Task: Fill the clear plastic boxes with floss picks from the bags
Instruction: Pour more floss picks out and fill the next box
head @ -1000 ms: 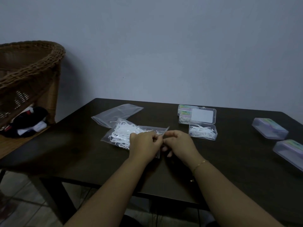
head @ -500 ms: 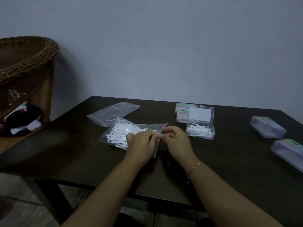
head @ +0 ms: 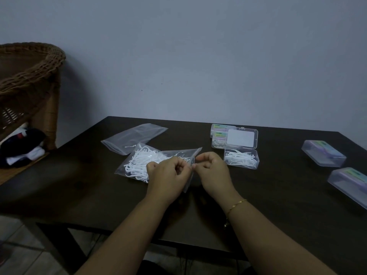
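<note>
Both hands (head: 190, 171) pinching floss pick bag (head: 147, 161) mouth, labels unreadable

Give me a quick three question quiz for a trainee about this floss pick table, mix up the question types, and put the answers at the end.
1. True or false: the open box beside the right hand already holds floss picks.
2. Which bag do both hands pinch? A. the flat bag at the back. B. the full bag in front. C. neither.
3. Fill in: the two closed boxes near the table's right edge number ____.

Key
1. True: white picks lie in its base, lid up behind it.
2. B: the left hand and right hand pinch its mouth edge.
3. Two.
</note>
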